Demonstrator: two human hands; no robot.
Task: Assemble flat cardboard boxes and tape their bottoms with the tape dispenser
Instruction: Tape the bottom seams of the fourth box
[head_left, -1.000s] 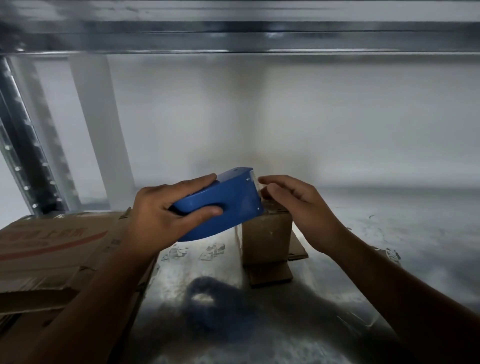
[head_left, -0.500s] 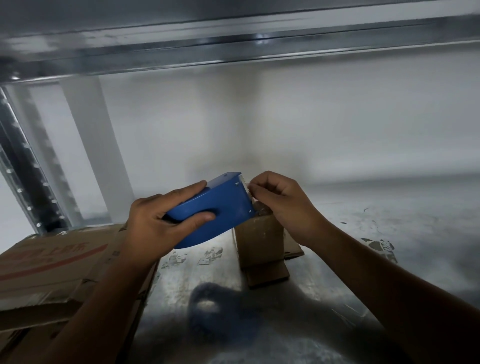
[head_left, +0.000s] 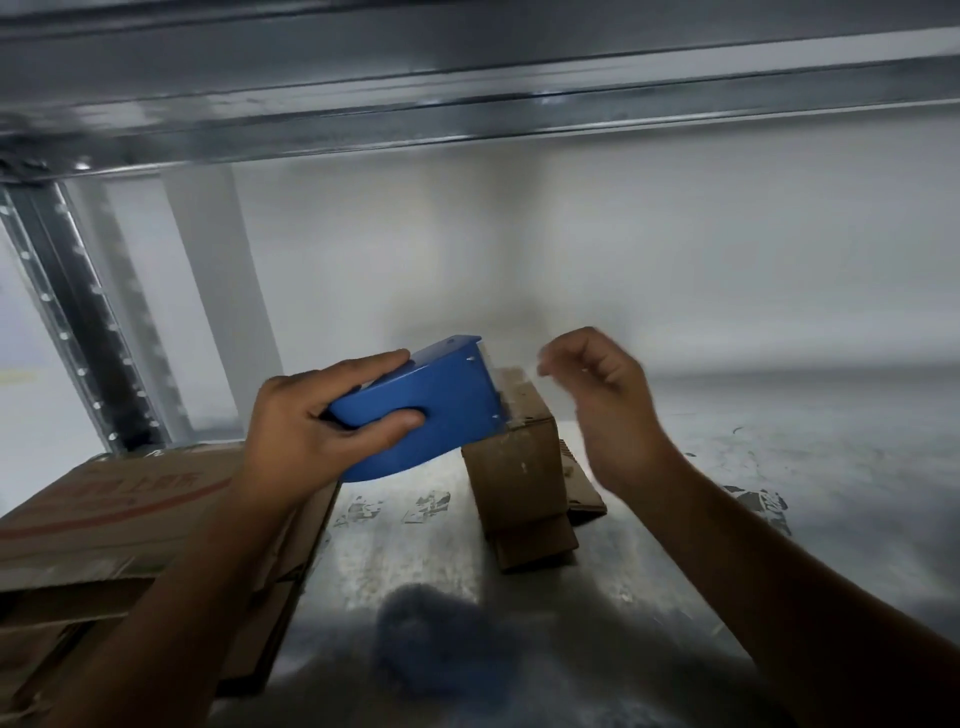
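My left hand grips the blue dispenser, whose front end is over the small box standing on the shelf. My right hand hovers just right of it, blurred, fingers curled; I cannot tell whether it pinches tape. Flat cardboard lies at left.

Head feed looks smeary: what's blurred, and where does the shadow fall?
Head view: the right hand is motion-blurred, so its grip is unreadable. The left hand and blue tape dispenser are fairly sharp. A dark shadow lies on the metal shelf, nearer the camera than the small cardboard box. The lower corners darken.
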